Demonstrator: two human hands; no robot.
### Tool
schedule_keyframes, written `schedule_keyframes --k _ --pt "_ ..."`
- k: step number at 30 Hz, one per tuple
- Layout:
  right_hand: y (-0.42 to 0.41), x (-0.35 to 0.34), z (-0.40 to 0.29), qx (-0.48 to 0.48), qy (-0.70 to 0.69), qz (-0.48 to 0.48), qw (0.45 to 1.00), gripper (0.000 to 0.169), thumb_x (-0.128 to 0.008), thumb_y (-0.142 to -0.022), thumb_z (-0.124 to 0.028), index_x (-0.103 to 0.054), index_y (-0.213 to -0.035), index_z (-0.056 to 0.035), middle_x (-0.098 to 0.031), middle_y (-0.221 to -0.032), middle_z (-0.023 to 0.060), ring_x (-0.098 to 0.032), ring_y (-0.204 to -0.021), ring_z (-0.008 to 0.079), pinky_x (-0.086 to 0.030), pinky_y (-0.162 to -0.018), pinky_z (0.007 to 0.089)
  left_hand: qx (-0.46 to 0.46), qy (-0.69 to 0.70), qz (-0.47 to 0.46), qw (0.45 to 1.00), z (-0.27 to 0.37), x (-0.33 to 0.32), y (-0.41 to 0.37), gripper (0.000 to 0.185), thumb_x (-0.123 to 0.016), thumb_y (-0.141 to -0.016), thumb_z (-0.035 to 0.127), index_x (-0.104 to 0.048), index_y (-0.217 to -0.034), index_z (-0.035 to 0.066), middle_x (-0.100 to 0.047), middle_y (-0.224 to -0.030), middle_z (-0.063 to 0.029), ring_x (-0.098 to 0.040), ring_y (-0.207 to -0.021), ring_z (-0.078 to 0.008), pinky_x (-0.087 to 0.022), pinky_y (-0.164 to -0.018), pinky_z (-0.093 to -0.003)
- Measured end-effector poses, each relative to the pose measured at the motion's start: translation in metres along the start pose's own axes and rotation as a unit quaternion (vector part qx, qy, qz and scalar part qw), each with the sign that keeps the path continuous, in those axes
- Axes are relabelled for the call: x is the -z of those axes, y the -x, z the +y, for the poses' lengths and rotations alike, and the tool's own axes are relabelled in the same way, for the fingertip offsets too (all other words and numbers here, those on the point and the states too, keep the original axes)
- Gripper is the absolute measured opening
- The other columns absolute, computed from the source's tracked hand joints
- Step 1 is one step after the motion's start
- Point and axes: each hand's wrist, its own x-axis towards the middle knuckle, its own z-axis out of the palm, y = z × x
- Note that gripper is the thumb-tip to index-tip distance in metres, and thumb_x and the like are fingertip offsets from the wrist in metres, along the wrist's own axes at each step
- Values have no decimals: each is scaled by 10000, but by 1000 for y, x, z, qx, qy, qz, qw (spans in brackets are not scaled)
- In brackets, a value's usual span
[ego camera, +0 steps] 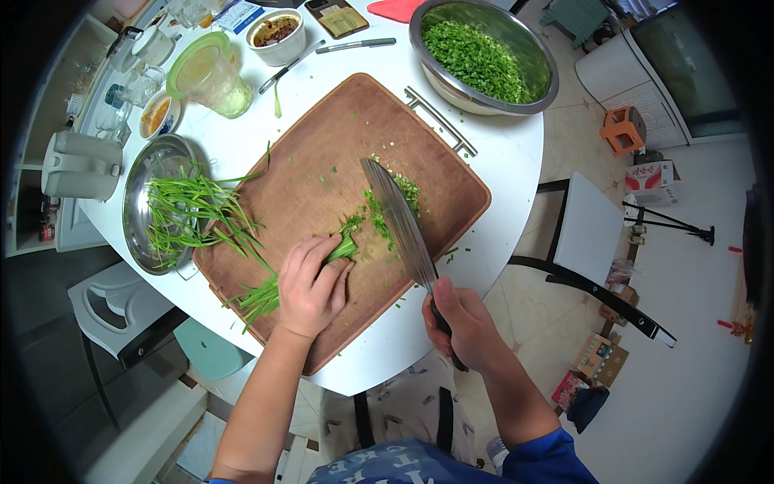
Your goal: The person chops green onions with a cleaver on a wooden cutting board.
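My left hand (311,284) presses a bundle of green chives (263,297) onto a brown wooden cutting board (302,172). The cut ends of the bundle stick out past my fingertips, to the right. A kitchen knife (400,221) with a black handle is in my right hand (459,323). Its broad blade lies over the board, with chopped chives (408,190) along both sides of it. The blade and the bundle are apart. At the board's left edge, uncut chives (187,209) hang out of a shallow steel bowl (134,233).
A large steel bowl (417,54) of chopped greens stands at the back right. Behind the board are a metal handle (440,121), pens (357,45), a green-rimmed plastic jug (208,78) and a white ramekin (278,48). A grey pitcher (84,166) stands left; a chair (586,230) is at right.
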Motion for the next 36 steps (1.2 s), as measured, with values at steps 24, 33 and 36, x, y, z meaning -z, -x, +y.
schedule_keyframes --k 24,33,36 --pt "1 -5 -1 3 28 -6 1000 627 -372 -998 -632 -486 -756 -64 -444 -543 -3 -401 -434 68 -335 -405 239 98 5 35 995 4 -11 11 163 -760 -725 -26 -697 -871 12 -710 -1028 -97 -646 -884 -283 -543 -761 -370" --pt "2 -19 4 9 58 -3 998 626 -365 -998 -634 -501 -772 -66 -458 -557 -2 -410 -445 64 -332 -410 232 138 -26 43 989 15 -17 11 140 -717 -729 -40 -663 -844 18 -704 -1028 -88 -608 -879 -292 -499 -783 -384" --pt "2 -20 0 -34 30 3 999 615 -396 -1021 -582 -486 -695 -69 -463 -593 -16 -400 -543 72 -332 -496 265 151 -37 41 987 20 -17 11 149 -707 -743 -34 -663 -875 19 -703 -1050 -92 -599 -900 -298 -481 -806 -392"
